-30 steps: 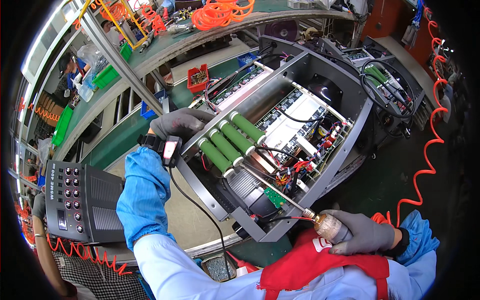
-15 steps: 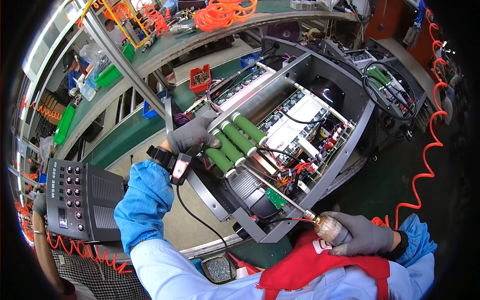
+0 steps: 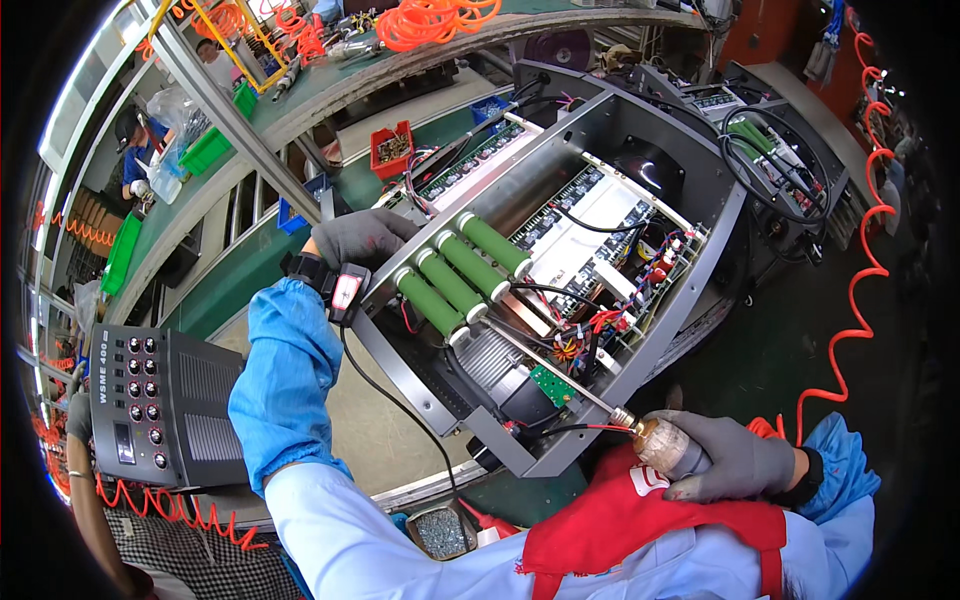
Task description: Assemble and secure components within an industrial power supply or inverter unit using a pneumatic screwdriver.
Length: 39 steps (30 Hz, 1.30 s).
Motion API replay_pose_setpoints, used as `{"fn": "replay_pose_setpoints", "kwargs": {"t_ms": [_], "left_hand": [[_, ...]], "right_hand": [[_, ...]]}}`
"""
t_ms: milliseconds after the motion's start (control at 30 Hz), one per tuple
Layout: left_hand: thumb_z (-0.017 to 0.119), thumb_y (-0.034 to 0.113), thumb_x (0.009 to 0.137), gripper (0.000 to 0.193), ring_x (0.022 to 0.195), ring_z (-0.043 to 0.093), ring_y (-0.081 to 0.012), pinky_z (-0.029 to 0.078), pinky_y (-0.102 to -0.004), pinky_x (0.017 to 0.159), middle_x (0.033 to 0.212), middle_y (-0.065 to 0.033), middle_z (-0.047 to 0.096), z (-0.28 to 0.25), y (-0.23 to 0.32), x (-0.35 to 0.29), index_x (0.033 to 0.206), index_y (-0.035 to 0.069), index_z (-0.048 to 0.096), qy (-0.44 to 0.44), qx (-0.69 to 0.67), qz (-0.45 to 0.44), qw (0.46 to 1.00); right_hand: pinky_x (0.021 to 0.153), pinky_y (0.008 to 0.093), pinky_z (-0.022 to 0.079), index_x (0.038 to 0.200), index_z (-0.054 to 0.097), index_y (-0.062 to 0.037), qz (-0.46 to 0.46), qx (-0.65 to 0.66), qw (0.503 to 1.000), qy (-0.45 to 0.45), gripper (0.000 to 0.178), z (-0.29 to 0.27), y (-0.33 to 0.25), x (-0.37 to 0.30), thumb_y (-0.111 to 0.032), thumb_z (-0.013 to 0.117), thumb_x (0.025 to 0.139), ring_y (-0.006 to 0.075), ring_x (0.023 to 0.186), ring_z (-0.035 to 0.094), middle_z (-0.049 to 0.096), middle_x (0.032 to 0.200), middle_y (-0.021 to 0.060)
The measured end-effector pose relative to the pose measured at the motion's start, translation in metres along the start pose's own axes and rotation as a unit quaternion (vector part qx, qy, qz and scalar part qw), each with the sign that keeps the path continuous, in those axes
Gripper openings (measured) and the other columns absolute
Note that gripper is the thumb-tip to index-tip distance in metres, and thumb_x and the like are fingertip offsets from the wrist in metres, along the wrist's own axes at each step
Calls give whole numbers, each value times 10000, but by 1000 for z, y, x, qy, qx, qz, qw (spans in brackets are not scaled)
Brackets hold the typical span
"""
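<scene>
In front of me a grey metal welder chassis [image 3: 725, 255] lies open, tilted, with boards and wiring inside. Several green tube resistors [image 3: 452, 285] with white ends sit in a row across it. My right hand [image 3: 735, 455], in a grey glove, is closed round the handle of a power screwdriver [image 3: 668, 448]. Its long shaft runs up-left into the chassis and ends near the resistors' white ends, the tip hidden. Also gloved, my left hand [image 3: 360, 240] is at the chassis's left side, just beyond the resistors. Its fingertips are hard to make out there.
A finished-looking control unit [image 3: 165, 400] with knobs stands at the left. Beyond the chassis is a red bin [image 3: 391, 150] of small parts. A tray of screws [image 3: 440, 533] sits near my body. Orange coiled hose [image 3: 850, 350] hangs at right. Another person's arm [image 3: 90, 500] reaches in at far left.
My left hand has come off the green resistors and moved left and up to the chassis side. The right hand keeps its hold on the screwdriver. The whole view has shifted slightly.
</scene>
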<state>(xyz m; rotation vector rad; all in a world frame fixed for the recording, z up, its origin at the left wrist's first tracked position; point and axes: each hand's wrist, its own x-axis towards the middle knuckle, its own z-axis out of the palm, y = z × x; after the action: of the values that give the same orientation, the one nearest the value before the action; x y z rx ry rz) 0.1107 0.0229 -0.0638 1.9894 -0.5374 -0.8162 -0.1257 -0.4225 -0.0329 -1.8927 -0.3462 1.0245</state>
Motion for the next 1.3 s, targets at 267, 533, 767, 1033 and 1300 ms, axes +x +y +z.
{"fn": "replay_pose_setpoints", "kwargs": {"t_ms": [267, 533, 767, 1033, 1300], "left_hand": [[761, 125, 786, 364, 804, 626, -91, 533, -280, 729, 927, -48, 728, 4, -14, 11, 1100, -47, 694, 35, -19, -72, 997], [738, 111, 783, 314, 770, 623, -87, 528, -285, 689, 880, -38, 724, 5, -7, 8, 1053, -47, 708, 42, 9, -59, 997], [736, 123, 795, 315, 784, 631, -93, 531, -286, 700, 895, -51, 730, 6, -9, 9, 1063, -40, 709, 62, 39, -61, 995], [743, 125, 806, 299, 750, 616, -78, 519, -277, 665, 857, -26, 721, 4, -12, 11, 1049, -45, 710, 54, 65, -63, 994], [735, 114, 807, 281, 745, 610, -72, 510, -269, 655, 842, -17, 714, 4, -8, 10, 1043, -38, 716, 57, 51, -66, 995]], "right_hand": [[953, 337, 480, 1444, 363, -20, 8, 4, 1000, 5, 842, 4, 2, -2, -339, 802, 800, 219, 1103, 611, 606, 1223, 138], [957, 339, 474, 1426, 380, -20, 2, 18, 1000, 6, 815, 6, 3, 0, -352, 792, 806, 223, 1113, 603, 605, 1214, 138], [941, 336, 477, 1401, 405, -23, 7, 24, 1000, 5, 785, 5, 0, 1, -367, 788, 809, 218, 1101, 606, 608, 1202, 132], [947, 335, 475, 1410, 391, -18, 11, 8, 1000, 2, 800, 3, 3, 1, -380, 783, 814, 223, 1110, 605, 603, 1210, 138], [956, 344, 476, 1416, 378, -9, 1, 2, 1000, -6, 813, 1, 3, 2, -364, 789, 811, 234, 1120, 607, 601, 1218, 148]]}}
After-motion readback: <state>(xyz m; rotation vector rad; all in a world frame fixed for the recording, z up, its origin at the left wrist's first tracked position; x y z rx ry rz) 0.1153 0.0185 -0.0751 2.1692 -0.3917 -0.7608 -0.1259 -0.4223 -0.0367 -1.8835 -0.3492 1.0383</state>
